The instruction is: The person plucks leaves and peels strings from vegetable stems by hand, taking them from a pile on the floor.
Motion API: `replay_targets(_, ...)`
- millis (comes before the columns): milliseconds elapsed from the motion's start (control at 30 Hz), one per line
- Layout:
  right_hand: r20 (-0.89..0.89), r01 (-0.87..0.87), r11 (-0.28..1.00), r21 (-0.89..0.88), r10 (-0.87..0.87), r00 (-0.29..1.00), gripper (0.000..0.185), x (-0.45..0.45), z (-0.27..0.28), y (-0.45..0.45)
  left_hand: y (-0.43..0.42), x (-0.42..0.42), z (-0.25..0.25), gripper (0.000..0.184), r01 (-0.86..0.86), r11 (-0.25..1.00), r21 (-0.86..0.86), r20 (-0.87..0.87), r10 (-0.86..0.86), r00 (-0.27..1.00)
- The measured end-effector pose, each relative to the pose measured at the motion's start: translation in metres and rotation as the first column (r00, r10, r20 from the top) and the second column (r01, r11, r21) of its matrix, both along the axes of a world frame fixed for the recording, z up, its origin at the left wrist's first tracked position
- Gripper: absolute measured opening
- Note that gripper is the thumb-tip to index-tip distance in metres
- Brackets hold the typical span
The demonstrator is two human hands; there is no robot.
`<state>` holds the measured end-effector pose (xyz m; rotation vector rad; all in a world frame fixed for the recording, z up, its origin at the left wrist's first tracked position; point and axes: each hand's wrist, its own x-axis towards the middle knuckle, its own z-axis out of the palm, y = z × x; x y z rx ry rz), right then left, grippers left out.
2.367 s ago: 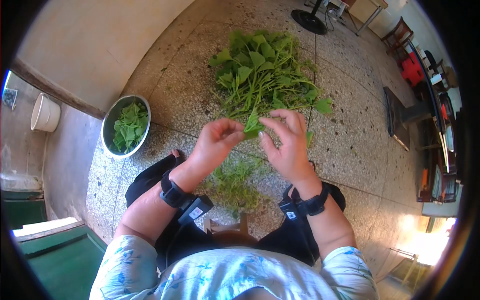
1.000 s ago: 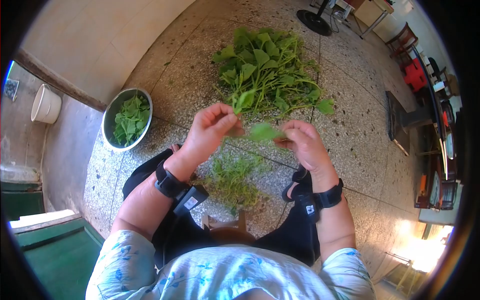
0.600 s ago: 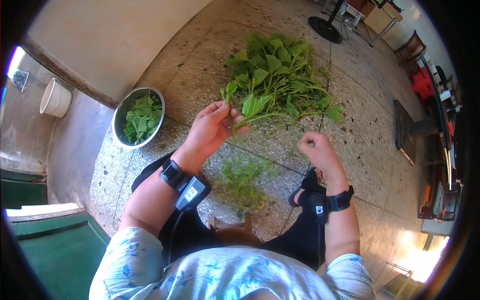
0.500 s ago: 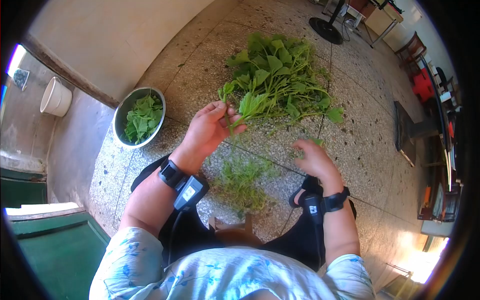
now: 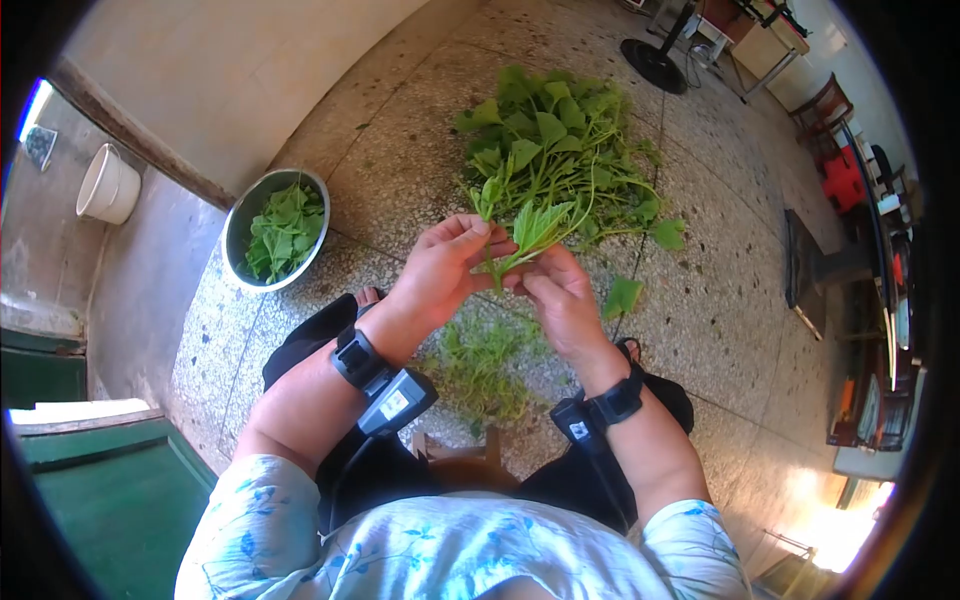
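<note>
My left hand [image 5: 445, 265] is closed on a leafy green sprig [image 5: 538, 226], its stem pinched between thumb and fingers. Against the lower part of that sprig, my right hand [image 5: 562, 298] has its thumb and fingers pressed together on the stem. Just beyond both hands lies a large pile of leafy vines [image 5: 560, 140] on the floor. Beneath the hands, between my legs, thin green trimmings [image 5: 485, 365] are heaped. One loose leaf [image 5: 622, 297] rests on the floor to the right of my right hand.
A metal bowl [image 5: 324, 238] of picked leaves stands at the left by the wall corner. Farther left is a white bucket [image 5: 109, 186]. A black stand base [image 5: 654, 66] sits at the back, and furniture including a wooden chair [image 5: 826, 104] lines the right side.
My right hand has moved left and up to meet the sprig. My left hand has shifted slightly right with it. The loose leaf, earlier mostly behind my right hand, now shows on the floor.
</note>
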<state>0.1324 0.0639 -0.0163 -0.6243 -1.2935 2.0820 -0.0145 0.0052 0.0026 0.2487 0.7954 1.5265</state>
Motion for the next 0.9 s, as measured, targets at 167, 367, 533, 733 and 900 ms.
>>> replay_targets(167, -0.013, 0.0, 0.993, 0.119, 0.001, 1.0, 0.026, 0.003, -0.009, 0.004, 0.0, -0.001, -0.001, 0.009, 0.015, 1.0, 0.013, -0.042, -0.014, 0.999)
replay_targets(367, 0.162, -0.054, 0.927, 0.37, -0.007, 0.987, 0.019, 0.002, -0.005, 0.006, 0.0, 0.0, -0.005, 0.01, 0.033, 0.999, -0.013, -0.1, -0.034, 0.994)
replay_targets(533, 0.324, -0.149, 0.821, 0.551, -0.047, 0.945, 0.018, 0.005, -0.004, 0.007, -0.001, 0.005, -0.005, 0.013, 0.044, 0.993, -0.106, -0.141, -0.059, 0.988)
replay_targets(733, 0.319, -0.044, 0.844, 0.534, -0.153, 0.935, 0.011, 0.006, 0.001, 0.008, -0.001, 0.01, 0.0, 0.017, 0.033, 0.98, -0.197, -0.274, -0.087, 0.958)
replay_targets(900, 0.342, 0.004, 0.831, 0.556, -0.234, 0.91, 0.011, 0.011, -0.001, 0.013, -0.003, 0.008, -0.015, 0.017, 0.228, 0.953, -0.202, -0.494, -0.3, 0.816)
